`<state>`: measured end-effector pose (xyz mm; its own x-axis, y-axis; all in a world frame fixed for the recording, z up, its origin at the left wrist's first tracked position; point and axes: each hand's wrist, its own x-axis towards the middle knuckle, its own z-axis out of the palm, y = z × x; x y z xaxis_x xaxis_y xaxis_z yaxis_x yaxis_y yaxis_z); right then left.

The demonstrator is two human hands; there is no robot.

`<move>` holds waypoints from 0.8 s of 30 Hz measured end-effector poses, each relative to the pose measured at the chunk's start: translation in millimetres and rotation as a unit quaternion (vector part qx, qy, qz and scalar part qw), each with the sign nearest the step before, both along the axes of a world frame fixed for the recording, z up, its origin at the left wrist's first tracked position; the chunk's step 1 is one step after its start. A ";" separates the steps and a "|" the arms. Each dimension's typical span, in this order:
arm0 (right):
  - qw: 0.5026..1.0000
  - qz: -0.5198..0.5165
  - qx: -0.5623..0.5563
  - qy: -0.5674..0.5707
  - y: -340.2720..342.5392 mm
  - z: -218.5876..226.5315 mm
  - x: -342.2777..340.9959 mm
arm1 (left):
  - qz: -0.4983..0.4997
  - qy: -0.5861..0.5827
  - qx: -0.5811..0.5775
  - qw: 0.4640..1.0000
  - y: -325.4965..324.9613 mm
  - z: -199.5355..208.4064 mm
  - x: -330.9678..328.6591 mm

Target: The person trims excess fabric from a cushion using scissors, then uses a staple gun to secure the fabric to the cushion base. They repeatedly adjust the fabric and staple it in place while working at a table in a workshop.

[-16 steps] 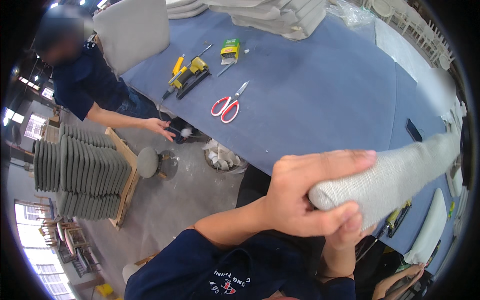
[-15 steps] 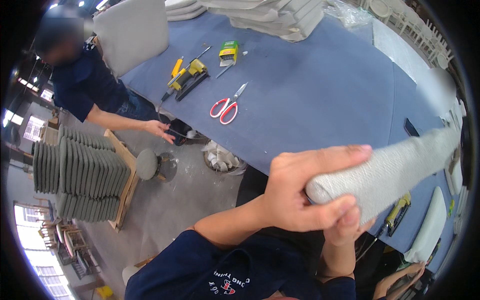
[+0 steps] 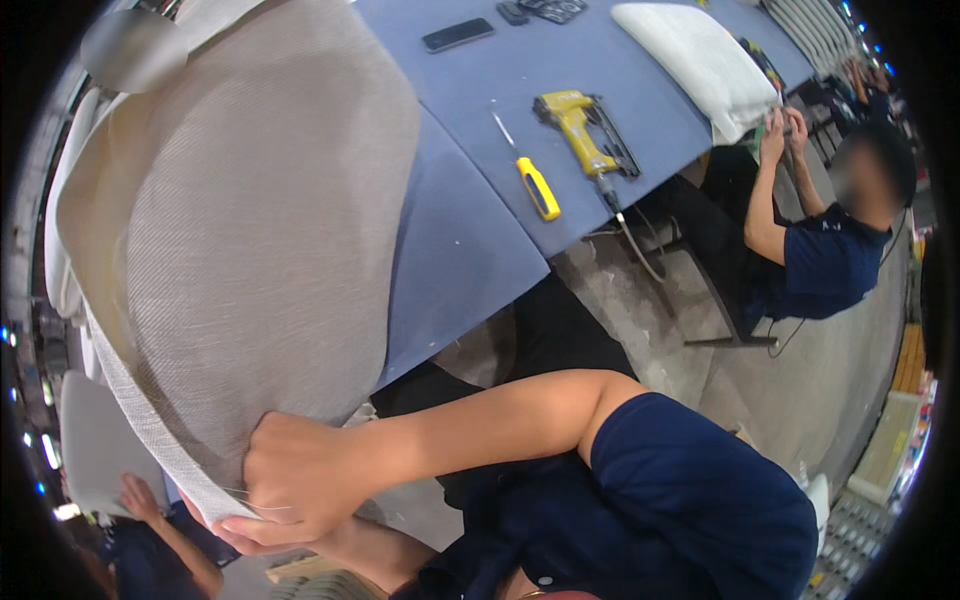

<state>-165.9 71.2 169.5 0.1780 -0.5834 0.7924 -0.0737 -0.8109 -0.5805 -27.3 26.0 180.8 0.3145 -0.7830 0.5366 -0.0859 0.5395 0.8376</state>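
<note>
A large beige-grey fabric-covered seat pad [image 3: 270, 200] is held up close in front of me, its broad woven face turned my way. Its fabric edge curls over along the left side, with a paler layer inside the fold. My right hand [image 3: 310, 475] is closed at the lower corner, fingers curled on the cloth. Below it, my left hand [image 3: 232, 540] grips the same corner from beneath; most of it is hidden by the right hand and the fabric. A few loose threads stick out by the knuckles.
On the blue table [image 3: 470, 240] lie a yellow-handled screwdriver [image 3: 537, 188], a yellow staple gun [image 3: 580, 130] with a hose and a black phone [image 3: 458, 35]. At right a co-worker [image 3: 835, 240] handles a white pad [image 3: 695, 65]. Another person's hand [image 3: 140, 497] holds a pad at lower left.
My view has swung right, so the scissors are out of sight. The pad, earlier edge-on at right, now shows its broad face at left. Both hands still grip it.
</note>
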 end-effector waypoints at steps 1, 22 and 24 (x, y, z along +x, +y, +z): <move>0.999 -0.032 0.006 -0.003 -0.7 -1.3 0.4 | 0.008 -0.002 -0.003 1.000 -4.7 -3.4 3.3; 0.989 -0.037 0.093 -0.109 -75.2 22.4 -14.1 | -0.182 -0.443 0.111 0.871 139.3 -204.2 -116.6; 0.988 0.005 0.114 -0.106 -72.3 28.0 -15.6 | -0.304 -0.401 -0.021 0.864 115.9 -162.1 -170.2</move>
<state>-181.5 -1.1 197.4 0.0285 -0.7497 0.6612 0.0774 -0.6578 -0.7492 -197.5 141.9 18.7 -0.6349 -0.6473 0.4217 -0.3198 0.7171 0.6193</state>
